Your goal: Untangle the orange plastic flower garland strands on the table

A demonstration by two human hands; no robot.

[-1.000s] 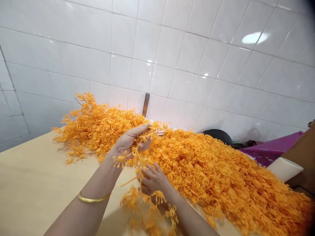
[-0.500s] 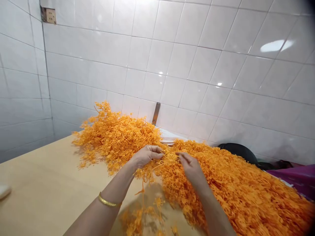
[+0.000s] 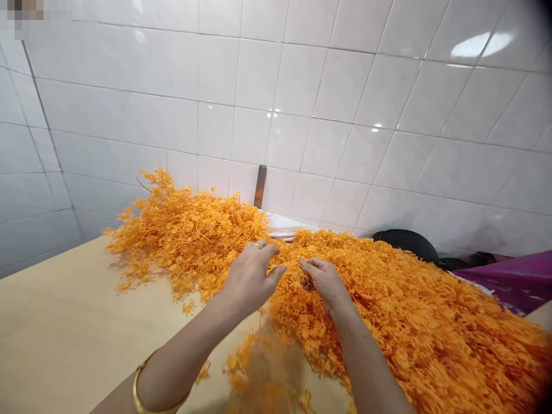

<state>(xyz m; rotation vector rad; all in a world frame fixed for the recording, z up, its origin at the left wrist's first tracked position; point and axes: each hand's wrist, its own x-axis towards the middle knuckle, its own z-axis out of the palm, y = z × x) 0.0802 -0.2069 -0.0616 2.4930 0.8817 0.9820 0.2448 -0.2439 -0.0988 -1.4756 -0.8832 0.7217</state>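
Observation:
My left hand (image 3: 251,273) is above the gap between two orange heaps, its thumb and fingers apart with nothing visible between them. Close beside it, my right hand (image 3: 325,283) has thumb and forefinger pinched together; what they hold, if anything, cannot be made out against the orange behind. To the left lies a heap of orange plastic flower sprigs (image 3: 194,230) with thin stems. A much larger pile of orange plastic blossoms (image 3: 414,310) spreads across the right side, partly behind my right forearm. Loose orange sprigs (image 3: 245,368), smeared by motion, are below my hands.
A pale wooden tabletop (image 3: 77,310) carries the heaps. White tiled walls (image 3: 302,86) stand behind and left. A metal strip (image 3: 260,187) is against the back wall, above white cloth or plastic (image 3: 282,225). At the right back are a black rounded object (image 3: 405,244) and purple sheeting (image 3: 513,279).
My left hand has gone from a pinch on an orange sprig to spread fingers. The sprig between my hands no longer shows there. The view has shifted, moving the scene left and up.

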